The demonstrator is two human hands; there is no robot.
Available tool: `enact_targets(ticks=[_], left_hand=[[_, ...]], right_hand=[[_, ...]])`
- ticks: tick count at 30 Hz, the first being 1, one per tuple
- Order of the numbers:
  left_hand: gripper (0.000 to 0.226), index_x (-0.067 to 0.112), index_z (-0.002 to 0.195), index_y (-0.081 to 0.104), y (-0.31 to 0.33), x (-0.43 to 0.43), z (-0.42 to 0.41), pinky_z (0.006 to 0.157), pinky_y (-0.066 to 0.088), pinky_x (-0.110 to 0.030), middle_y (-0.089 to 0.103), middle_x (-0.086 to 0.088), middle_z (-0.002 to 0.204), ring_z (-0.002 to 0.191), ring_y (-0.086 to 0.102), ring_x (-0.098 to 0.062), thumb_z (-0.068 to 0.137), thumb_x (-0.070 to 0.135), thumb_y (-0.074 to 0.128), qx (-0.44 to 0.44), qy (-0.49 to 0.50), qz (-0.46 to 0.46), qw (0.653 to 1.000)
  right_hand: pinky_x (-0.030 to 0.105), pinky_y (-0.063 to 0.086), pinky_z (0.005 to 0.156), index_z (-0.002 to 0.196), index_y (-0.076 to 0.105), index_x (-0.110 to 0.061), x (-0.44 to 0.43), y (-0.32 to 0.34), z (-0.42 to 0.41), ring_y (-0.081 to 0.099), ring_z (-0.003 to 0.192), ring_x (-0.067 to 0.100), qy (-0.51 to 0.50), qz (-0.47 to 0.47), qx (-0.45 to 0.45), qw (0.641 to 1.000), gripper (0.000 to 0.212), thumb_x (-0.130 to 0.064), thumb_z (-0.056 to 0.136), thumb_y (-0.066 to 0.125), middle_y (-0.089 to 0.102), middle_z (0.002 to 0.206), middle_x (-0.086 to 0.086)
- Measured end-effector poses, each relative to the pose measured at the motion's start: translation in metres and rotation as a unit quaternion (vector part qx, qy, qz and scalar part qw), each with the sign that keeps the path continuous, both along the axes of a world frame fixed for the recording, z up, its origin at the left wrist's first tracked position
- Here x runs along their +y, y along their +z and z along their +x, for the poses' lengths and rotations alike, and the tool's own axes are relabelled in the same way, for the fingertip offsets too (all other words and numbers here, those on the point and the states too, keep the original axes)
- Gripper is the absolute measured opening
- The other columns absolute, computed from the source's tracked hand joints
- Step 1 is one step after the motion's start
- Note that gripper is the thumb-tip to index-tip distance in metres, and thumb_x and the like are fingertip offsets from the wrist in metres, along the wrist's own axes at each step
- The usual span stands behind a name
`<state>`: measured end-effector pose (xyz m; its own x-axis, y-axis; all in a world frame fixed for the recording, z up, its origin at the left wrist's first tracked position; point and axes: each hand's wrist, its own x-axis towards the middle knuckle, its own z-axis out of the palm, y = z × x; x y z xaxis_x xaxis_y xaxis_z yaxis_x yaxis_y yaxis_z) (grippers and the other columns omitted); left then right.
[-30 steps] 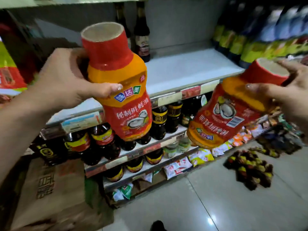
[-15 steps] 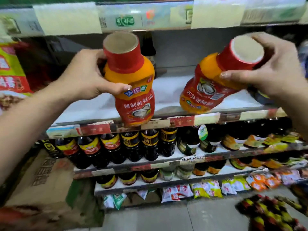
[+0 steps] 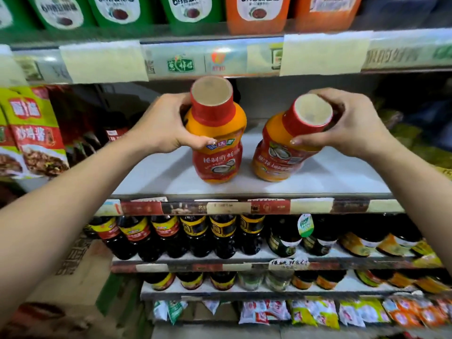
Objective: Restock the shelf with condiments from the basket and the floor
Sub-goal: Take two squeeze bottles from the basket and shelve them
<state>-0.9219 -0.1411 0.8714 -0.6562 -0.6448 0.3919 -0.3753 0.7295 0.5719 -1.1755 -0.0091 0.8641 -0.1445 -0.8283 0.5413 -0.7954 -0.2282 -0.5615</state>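
Observation:
Two orange squeeze bottles with red caps and red labels stand on the white shelf [image 3: 330,177]. My left hand [image 3: 161,126] grips the shoulder of the left bottle [image 3: 217,152], which stands upright near the shelf's front. My right hand [image 3: 347,126] wraps the cap and neck of the right bottle [image 3: 278,157], which leans slightly to the right with its base on the shelf. The two bottles stand side by side, a small gap between them.
Sauce pouches [image 3: 31,133] hang at the shelf's left end. Green and orange jugs [image 3: 254,13] fill the shelf above. Several dark soy-sauce bottles [image 3: 195,236] line the shelf below, with packets [image 3: 315,311] lower down. A cardboard box [image 3: 73,277] stands at lower left.
Both hands have carried their bottles forward and down onto the white shelf. The right bottle has swung from steeply tilted to nearly upright. My view has risen toward the shelves.

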Motion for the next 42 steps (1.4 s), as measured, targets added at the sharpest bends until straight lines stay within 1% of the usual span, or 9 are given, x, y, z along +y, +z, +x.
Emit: enact_targets(ticks=[5, 9, 16, 21, 23, 28, 34, 38, 42], left_hand=[[0.044, 0.025, 0.093, 0.056, -0.008, -0.017, -0.009, 0.068, 0.037, -0.006, 0.059, 0.009, 0.092, 0.088, 0.055, -0.004, 0.061, 0.011, 0.082, -0.038, 0.007, -0.016, 0.999], [0.057, 0.035, 0.097, 0.055, -0.003, -0.029, -0.009, 0.070, 0.039, 0.002, 0.057, 0.022, 0.094, 0.081, 0.053, 0.020, 0.049, 0.032, 0.085, -0.044, -0.020, 0.044, 0.998], [0.092, 0.040, 0.109, 0.053, 0.006, -0.052, -0.017, 0.095, 0.049, -0.042, 0.063, 0.000, 0.118, 0.106, 0.060, -0.023, 0.026, 0.073, 0.074, -0.147, 0.027, 0.126, 0.981], [0.044, 0.034, 0.099, 0.050, -0.003, -0.059, -0.022, 0.089, 0.042, -0.031, 0.059, 0.006, 0.105, 0.096, 0.055, -0.014, 0.065, 0.039, 0.077, -0.069, 0.053, 0.199, 0.976], [0.055, 0.033, 0.096, 0.053, -0.013, -0.059, -0.021, 0.092, 0.049, -0.034, 0.064, 0.010, 0.097, 0.088, 0.063, -0.010, 0.051, 0.048, 0.081, -0.001, 0.045, 0.230, 0.972], [0.090, 0.026, 0.104, 0.054, -0.046, -0.068, -0.022, 0.070, 0.057, -0.021, 0.068, 0.006, 0.097, 0.083, 0.069, -0.005, 0.024, 0.052, 0.087, 0.149, 0.002, 0.306, 0.940], [0.075, 0.020, 0.123, 0.039, -0.104, -0.059, -0.021, 0.090, 0.050, -0.035, 0.059, 0.003, 0.110, 0.097, 0.059, -0.008, 0.062, 0.004, 0.080, 0.100, 0.036, 0.317, 0.942], [0.091, 0.024, 0.125, 0.033, -0.143, -0.064, -0.022, 0.087, 0.051, -0.031, 0.057, -0.004, 0.116, 0.108, 0.058, -0.020, 0.054, -0.004, 0.083, 0.088, 0.049, 0.296, 0.950], [0.077, 0.021, 0.117, 0.047, -0.150, -0.077, -0.022, 0.095, 0.050, -0.038, 0.064, -0.003, 0.110, 0.102, 0.062, -0.019, 0.053, 0.004, 0.086, 0.083, 0.047, 0.281, 0.955]], right_hand=[[0.003, 0.045, 0.075, 0.103, 0.057, -0.032, -0.015, 0.008, -0.006, 0.058, 0.088, -0.011, 0.028, 0.042, -0.021, 0.999, 0.066, -0.043, 0.041, 0.078, 0.060, 0.097, -0.020], [-0.004, 0.041, 0.064, 0.098, 0.055, -0.032, -0.032, 0.013, -0.007, 0.055, 0.078, -0.023, 0.069, 0.085, -0.076, 0.991, 0.052, -0.021, 0.053, 0.080, 0.056, 0.092, -0.024], [0.009, 0.045, 0.073, 0.118, 0.046, -0.030, -0.063, 0.009, -0.007, 0.053, 0.083, -0.007, 0.087, 0.152, -0.149, 0.973, 0.050, -0.027, 0.074, 0.070, 0.054, 0.096, -0.021], [0.009, 0.039, 0.065, 0.131, 0.043, -0.023, -0.068, 0.001, -0.018, 0.052, 0.093, 0.006, 0.026, 0.122, -0.180, 0.976, 0.056, -0.038, 0.080, 0.062, 0.050, 0.109, -0.011], [0.013, 0.041, 0.069, 0.131, 0.042, -0.024, -0.074, -0.003, -0.017, 0.053, 0.094, 0.009, 0.014, 0.118, -0.185, 0.976, 0.057, -0.041, 0.081, 0.061, 0.051, 0.111, -0.010], [0.011, 0.046, 0.063, 0.131, 0.041, -0.022, -0.087, -0.016, -0.015, 0.056, 0.081, 0.001, 0.005, 0.084, -0.252, 0.964, 0.051, -0.036, 0.085, 0.058, 0.055, 0.108, -0.005], [0.011, 0.051, 0.063, 0.124, 0.035, -0.025, -0.081, -0.075, -0.029, 0.061, 0.090, -0.001, 0.058, 0.093, -0.305, 0.946, 0.077, -0.006, 0.063, 0.078, 0.058, 0.105, -0.015], [0.017, 0.048, 0.076, 0.131, 0.026, -0.019, -0.075, -0.122, -0.028, 0.057, 0.102, 0.013, 0.031, 0.185, -0.265, 0.946, 0.093, -0.005, 0.058, 0.082, 0.054, 0.106, -0.012], [0.025, 0.043, 0.080, 0.131, 0.027, -0.015, -0.083, -0.129, -0.025, 0.054, 0.098, 0.016, -0.020, 0.181, -0.235, 0.955, 0.091, -0.004, 0.059, 0.082, 0.052, 0.108, -0.003]])
